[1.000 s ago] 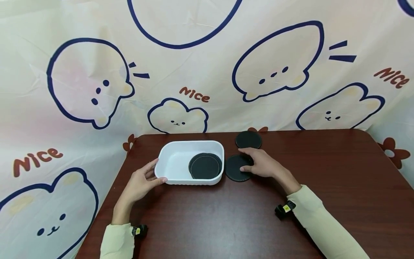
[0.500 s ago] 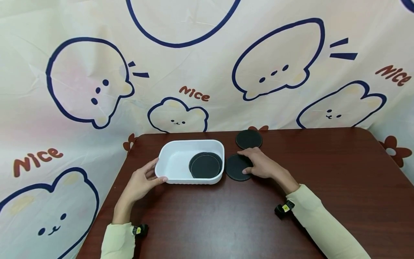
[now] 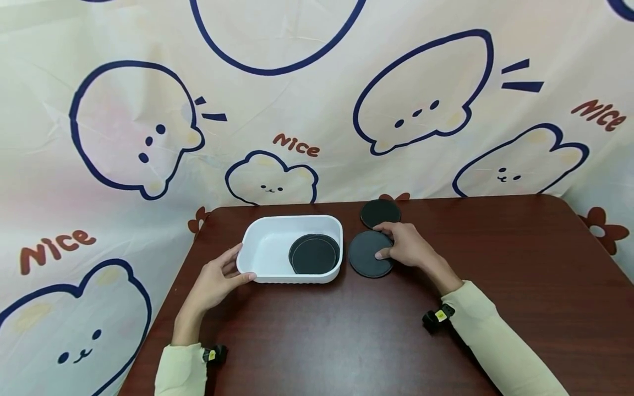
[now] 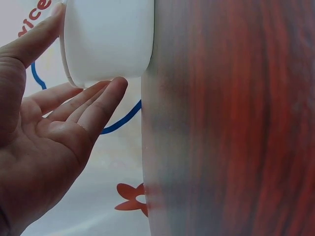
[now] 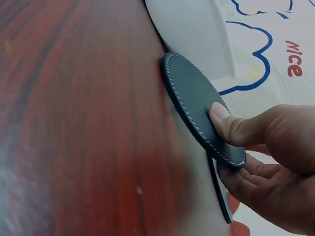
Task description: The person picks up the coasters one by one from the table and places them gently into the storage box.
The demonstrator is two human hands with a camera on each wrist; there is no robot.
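Note:
My right hand [image 3: 406,243] pinches a round black leather coaster [image 5: 189,88] with pale edge stitching, thumb on its upper face and fingers under its edge. The coaster is tilted, its far edge low, just right of a white plastic tub [image 3: 267,247]. At the tub's left end, my left hand [image 3: 216,279] holds the corner, thumb at the front rim and fingers along the end wall [image 4: 108,49]. Inside the tub, at its right side, lies a stack of similar coasters [image 3: 314,254]; the lower ones are mostly hidden.
Behind the right hand another black coaster [image 3: 380,212] lies near the back edge of the brown wooden table [image 3: 317,335]. A pale cloth [image 3: 337,181] printed with cartoon animals hangs directly behind the table.
My right hand has lifted the near edge of the coaster beside the tub and shifted it slightly right, tilting it. The left hand and the tub stay put.

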